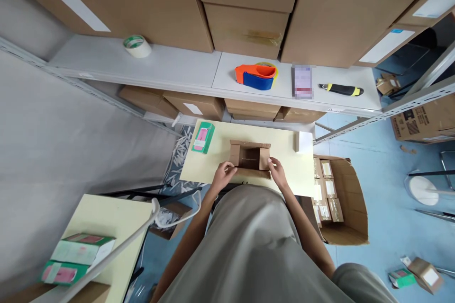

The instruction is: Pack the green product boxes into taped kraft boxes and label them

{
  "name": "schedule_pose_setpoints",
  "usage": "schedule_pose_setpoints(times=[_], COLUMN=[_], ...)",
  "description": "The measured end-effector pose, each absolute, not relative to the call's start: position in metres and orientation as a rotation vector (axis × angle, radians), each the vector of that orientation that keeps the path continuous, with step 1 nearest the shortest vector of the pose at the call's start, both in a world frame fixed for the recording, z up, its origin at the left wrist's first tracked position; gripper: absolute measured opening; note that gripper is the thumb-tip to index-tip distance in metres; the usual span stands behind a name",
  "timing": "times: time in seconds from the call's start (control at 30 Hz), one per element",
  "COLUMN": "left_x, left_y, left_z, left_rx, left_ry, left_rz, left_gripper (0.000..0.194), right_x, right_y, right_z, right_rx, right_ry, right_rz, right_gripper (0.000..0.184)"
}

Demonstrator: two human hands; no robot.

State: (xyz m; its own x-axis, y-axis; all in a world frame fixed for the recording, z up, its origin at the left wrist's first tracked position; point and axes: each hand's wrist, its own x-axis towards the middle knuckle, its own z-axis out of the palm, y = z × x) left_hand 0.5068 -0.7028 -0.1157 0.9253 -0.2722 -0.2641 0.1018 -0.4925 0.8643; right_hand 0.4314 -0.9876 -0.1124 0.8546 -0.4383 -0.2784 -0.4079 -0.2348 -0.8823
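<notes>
A small cardboard box sits on the pale yellow table in front of me. Its top flaps stand open, and the brown inside shows. My left hand pinches the near left corner of the box, fingers curled at the flap. On the opposite side, my right hand has its thumb and fingers closed at the right flap. Left of the box lies a green and pink package. A white box stands by the table's right edge.
The shelf holds a tape roll, an orange and blue tape dispenser and a black and yellow utility knife. Right of the table, a large carton contains several small boxes. Green packages rest on a side table.
</notes>
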Motion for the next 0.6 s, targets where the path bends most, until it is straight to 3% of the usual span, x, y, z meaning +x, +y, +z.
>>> schedule_pose_setpoints(times=[0.03, 0.13, 0.23, 0.33, 0.47, 0.6], left_x=[0.503, 0.492, 0.483, 0.475, 0.464, 0.46], left_y=[-0.705, -0.716, -0.727, -0.731, -0.721, -0.702], left_z=[-0.115, -0.109, -0.105, -0.105, -0.108, -0.11], left_rx=[2.077, 2.192, 2.299, 2.343, 2.307, 2.236], left_ry=[-0.181, -0.32, -0.409, -0.381, -0.23, -0.064], left_rz=[-0.43, -0.39, -0.42, -0.434, -0.332, -0.254], left_gripper=[0.033, 0.064, 0.062, 0.058, 0.071, 0.075], right_x=[0.433, 0.439, 0.444, 0.446, 0.444, 0.445], right_y=[-0.984, -0.973, -0.963, -0.959, -0.964, -0.966], right_z=[-0.114, -0.114, -0.112, -0.112, -0.116, -0.115], right_rx=[-1.885, -2.014, -2.217, -2.293, -2.208, -2.231], right_ry=[0.668, 0.728, 0.718, 0.688, 0.573, 0.508], right_rz=[-0.005, 0.079, 0.117, 0.122, 0.027, 0.068], right_gripper=[0.088, 0.102, 0.107, 0.092, 0.062, 0.059])
